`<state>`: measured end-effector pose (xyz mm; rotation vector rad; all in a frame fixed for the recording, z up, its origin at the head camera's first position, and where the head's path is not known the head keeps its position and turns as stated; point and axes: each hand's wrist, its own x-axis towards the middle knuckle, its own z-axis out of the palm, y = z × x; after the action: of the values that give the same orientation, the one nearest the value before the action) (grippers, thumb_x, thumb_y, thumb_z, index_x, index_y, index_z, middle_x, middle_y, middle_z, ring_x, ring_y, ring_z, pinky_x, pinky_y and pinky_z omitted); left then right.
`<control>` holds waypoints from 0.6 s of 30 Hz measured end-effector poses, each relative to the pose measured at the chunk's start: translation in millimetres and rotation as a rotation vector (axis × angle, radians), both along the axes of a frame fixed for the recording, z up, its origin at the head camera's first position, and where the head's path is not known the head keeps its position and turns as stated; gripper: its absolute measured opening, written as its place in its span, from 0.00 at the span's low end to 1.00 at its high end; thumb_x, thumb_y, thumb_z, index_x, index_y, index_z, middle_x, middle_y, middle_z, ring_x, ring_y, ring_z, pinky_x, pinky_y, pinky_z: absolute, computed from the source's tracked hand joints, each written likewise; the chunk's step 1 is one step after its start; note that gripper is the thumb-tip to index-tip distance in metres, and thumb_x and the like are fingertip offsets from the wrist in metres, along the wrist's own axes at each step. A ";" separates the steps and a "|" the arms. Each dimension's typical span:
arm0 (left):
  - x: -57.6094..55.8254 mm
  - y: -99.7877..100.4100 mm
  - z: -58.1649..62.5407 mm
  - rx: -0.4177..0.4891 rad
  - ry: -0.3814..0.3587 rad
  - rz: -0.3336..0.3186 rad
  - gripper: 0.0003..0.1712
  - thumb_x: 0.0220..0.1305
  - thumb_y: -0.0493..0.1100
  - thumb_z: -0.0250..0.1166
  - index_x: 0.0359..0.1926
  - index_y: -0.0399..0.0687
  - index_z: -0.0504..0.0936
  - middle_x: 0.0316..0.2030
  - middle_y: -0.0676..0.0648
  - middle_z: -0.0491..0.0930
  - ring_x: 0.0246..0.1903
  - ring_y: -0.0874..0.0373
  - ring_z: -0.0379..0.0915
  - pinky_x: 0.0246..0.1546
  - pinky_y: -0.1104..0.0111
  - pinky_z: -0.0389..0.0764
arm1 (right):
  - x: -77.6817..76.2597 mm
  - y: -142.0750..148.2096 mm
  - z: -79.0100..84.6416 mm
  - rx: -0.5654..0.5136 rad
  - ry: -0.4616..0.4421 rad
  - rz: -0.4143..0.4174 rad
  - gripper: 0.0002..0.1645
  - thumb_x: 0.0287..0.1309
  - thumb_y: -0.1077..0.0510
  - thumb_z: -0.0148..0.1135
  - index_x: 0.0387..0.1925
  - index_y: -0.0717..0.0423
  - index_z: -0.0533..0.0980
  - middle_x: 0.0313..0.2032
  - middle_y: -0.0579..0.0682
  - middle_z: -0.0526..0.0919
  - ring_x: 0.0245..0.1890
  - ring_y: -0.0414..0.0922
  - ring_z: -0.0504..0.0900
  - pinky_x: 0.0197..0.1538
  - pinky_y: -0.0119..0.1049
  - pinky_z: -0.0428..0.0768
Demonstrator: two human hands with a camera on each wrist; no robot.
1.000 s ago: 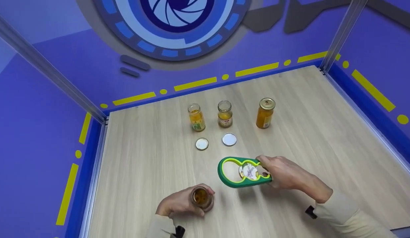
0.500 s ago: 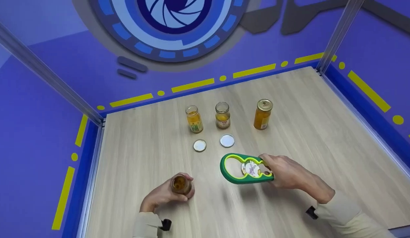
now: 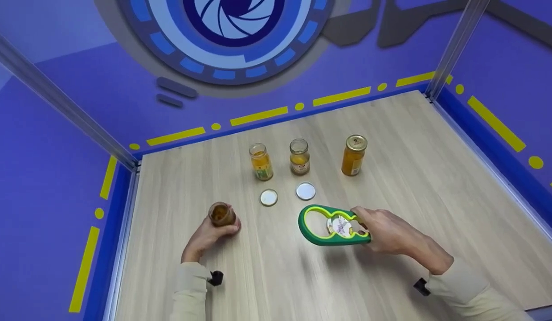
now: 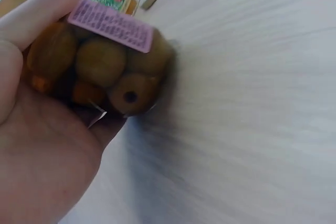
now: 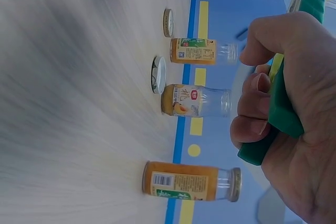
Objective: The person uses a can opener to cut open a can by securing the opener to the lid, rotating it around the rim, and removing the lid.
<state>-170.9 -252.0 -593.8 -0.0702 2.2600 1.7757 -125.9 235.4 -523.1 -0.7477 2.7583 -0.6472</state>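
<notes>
My left hand [image 3: 203, 236] grips an uncovered glass jar [image 3: 222, 215] of round brown fruit, at the left of the table. The left wrist view shows this jar [image 4: 100, 61] tilted, its base a little above the tabletop, with a pink label. My right hand [image 3: 389, 232] holds a green jar opener [image 3: 340, 241] with a yellow-lined opening, raised over the middle right. A printed jar lid [image 3: 342, 226] sits inside the opener's middle opening. In the right wrist view, fingers curl round the opener's green handle [image 5: 286, 100].
Two uncovered jars, one of orange fruit [image 3: 262, 167] and one with a pale label [image 3: 300, 164], stand at the back. Two lids [image 3: 268, 197] [image 3: 305, 191] lie upturned before them. A capped orange jar [image 3: 353, 156] stands to their right. Blue panels [image 3: 240, 96] border the table.
My left hand has carried the brown-fruit jar leftward and away from me. My right hand stays nearly in place, with the opener raised very slightly and the lid still in it.
</notes>
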 end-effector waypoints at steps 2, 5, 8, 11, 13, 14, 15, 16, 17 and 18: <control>-8.8 0.4 -1.7 -0.022 0.015 0.063 0.41 0.57 0.39 0.79 0.68 0.42 0.71 0.56 0.42 0.80 0.58 0.50 0.73 0.68 0.54 0.62 | -0.4 0.7 -0.1 -0.003 0.005 0.002 0.36 0.46 0.65 0.79 0.56 0.53 0.70 0.42 0.49 0.82 0.38 0.43 0.79 0.43 0.46 0.84; -23.1 5.2 -3.7 -0.068 0.036 0.158 0.40 0.59 0.41 0.78 0.68 0.42 0.68 0.54 0.41 0.80 0.55 0.49 0.73 0.65 0.55 0.65 | -1.3 2.4 -0.8 -0.015 0.030 0.016 0.36 0.45 0.65 0.79 0.56 0.53 0.70 0.41 0.48 0.81 0.36 0.43 0.79 0.41 0.44 0.83; -38.5 14.2 -4.7 -0.130 0.044 0.254 0.39 0.63 0.45 0.75 0.69 0.42 0.64 0.57 0.38 0.77 0.57 0.47 0.71 0.64 0.54 0.66 | -2.2 4.0 -2.0 -0.025 0.061 0.038 0.36 0.45 0.64 0.79 0.55 0.53 0.70 0.39 0.47 0.81 0.35 0.42 0.79 0.38 0.42 0.82; -54.4 24.1 -4.2 -0.157 0.055 0.332 0.41 0.68 0.46 0.71 0.73 0.41 0.58 0.62 0.36 0.72 0.62 0.46 0.68 0.67 0.52 0.64 | -2.8 4.6 -3.2 -0.031 0.072 0.050 0.37 0.45 0.64 0.79 0.55 0.54 0.70 0.40 0.48 0.81 0.35 0.42 0.79 0.38 0.41 0.82; -64.2 30.6 -3.4 -0.153 0.070 0.369 0.43 0.71 0.45 0.68 0.74 0.39 0.52 0.64 0.34 0.69 0.65 0.45 0.65 0.70 0.52 0.61 | -2.9 4.6 -3.6 -0.032 0.071 0.047 0.37 0.45 0.64 0.79 0.55 0.54 0.70 0.40 0.48 0.81 0.35 0.42 0.79 0.38 0.42 0.82; -68.6 33.6 -3.0 -0.155 0.079 0.385 0.43 0.73 0.45 0.67 0.75 0.38 0.50 0.65 0.33 0.67 0.66 0.45 0.64 0.71 0.52 0.60 | -2.9 4.4 -3.9 -0.031 0.069 0.042 0.37 0.45 0.64 0.79 0.56 0.54 0.70 0.40 0.48 0.81 0.35 0.42 0.79 0.38 0.42 0.82; -72.3 36.3 -2.5 -0.157 0.089 0.401 0.44 0.73 0.44 0.66 0.75 0.37 0.47 0.66 0.33 0.65 0.67 0.45 0.62 0.72 0.53 0.59 | -2.8 4.2 -4.1 -0.029 0.069 0.037 0.37 0.45 0.64 0.79 0.56 0.55 0.70 0.40 0.47 0.81 0.36 0.42 0.79 0.39 0.42 0.82; -76.1 38.7 -2.2 -0.159 0.101 0.415 0.45 0.74 0.44 0.65 0.76 0.36 0.45 0.66 0.32 0.64 0.68 0.45 0.61 0.73 0.53 0.58 | -3.0 3.9 -4.1 -0.026 0.068 0.031 0.37 0.45 0.64 0.79 0.56 0.55 0.70 0.40 0.47 0.81 0.36 0.43 0.79 0.39 0.42 0.82; -79.4 41.0 -2.3 -0.165 0.108 0.426 0.45 0.75 0.44 0.64 0.76 0.35 0.44 0.67 0.31 0.62 0.69 0.44 0.60 0.74 0.54 0.57 | -3.1 3.8 -4.0 -0.025 0.066 0.028 0.37 0.45 0.64 0.79 0.56 0.55 0.70 0.40 0.48 0.81 0.36 0.43 0.79 0.39 0.43 0.82; -82.1 43.2 -2.5 -0.169 0.112 0.440 0.46 0.75 0.44 0.64 0.76 0.34 0.43 0.67 0.30 0.61 0.69 0.43 0.59 0.74 0.54 0.56 | -3.2 3.6 -4.0 -0.024 0.065 0.023 0.37 0.45 0.64 0.79 0.56 0.55 0.70 0.41 0.48 0.81 0.36 0.43 0.80 0.39 0.43 0.83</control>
<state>-253.0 -208.8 -596.3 -0.5527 2.6266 1.8149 -129.1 239.0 -527.0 -0.8188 2.8000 -0.6639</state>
